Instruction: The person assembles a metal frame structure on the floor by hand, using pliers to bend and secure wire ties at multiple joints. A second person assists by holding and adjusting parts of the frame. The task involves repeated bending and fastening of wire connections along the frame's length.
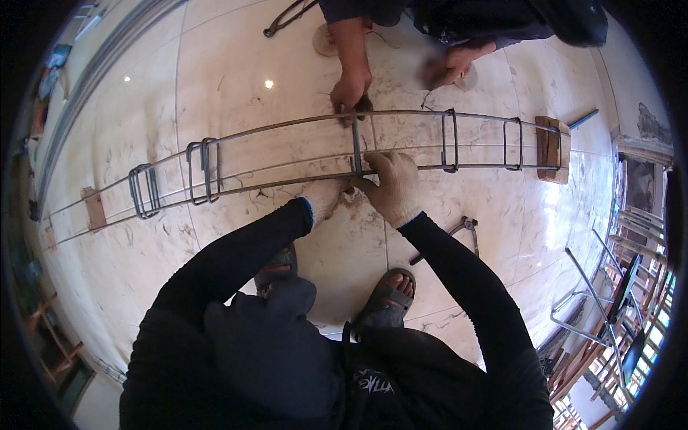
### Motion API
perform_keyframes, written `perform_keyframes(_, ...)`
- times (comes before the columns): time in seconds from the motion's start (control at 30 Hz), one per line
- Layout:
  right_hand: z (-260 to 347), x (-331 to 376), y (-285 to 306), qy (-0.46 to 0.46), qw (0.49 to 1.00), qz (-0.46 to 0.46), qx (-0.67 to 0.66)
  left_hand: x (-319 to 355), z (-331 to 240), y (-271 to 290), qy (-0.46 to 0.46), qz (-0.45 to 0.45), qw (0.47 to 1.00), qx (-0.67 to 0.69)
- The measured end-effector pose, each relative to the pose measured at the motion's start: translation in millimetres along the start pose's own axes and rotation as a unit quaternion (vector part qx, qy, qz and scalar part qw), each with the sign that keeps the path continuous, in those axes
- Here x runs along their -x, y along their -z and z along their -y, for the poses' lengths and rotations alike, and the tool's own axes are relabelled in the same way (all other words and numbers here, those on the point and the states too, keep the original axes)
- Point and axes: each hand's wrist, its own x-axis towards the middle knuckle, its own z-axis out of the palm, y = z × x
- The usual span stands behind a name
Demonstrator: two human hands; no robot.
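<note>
Both hands, the left hand (324,199) and right hand (393,188), are gripping a middle ring (356,147) on the long steel bars (272,179). Some rings are sitting right, and two bunches on the left (172,179) are waiting to be spread.

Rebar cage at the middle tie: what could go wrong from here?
1. Both gloved hands, left hand and right hand, pinch at one stirrup on the near bar; thin knit gloves may not stop a wire end.
2. A co-worker's bare hand grips the same stirrup from the far side; a twist could nip it.
3. The cage rests on small wood blocks; it may roll onto the sandalled foot.
</note>
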Motion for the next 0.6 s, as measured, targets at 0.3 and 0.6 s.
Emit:
perform_keyframes(0.3, 8, 4, 1, 0.034, 0.999, -0.003, -0.042, 35, -22, -29, -0.037, -0.174, 0.982, 0.056)
perform_keyframes(0.6, -22, 4, -6, 0.119, 0.988, -0.026, -0.095, 31, -45, 33, -0.194, -0.051, 0.972, -0.126)
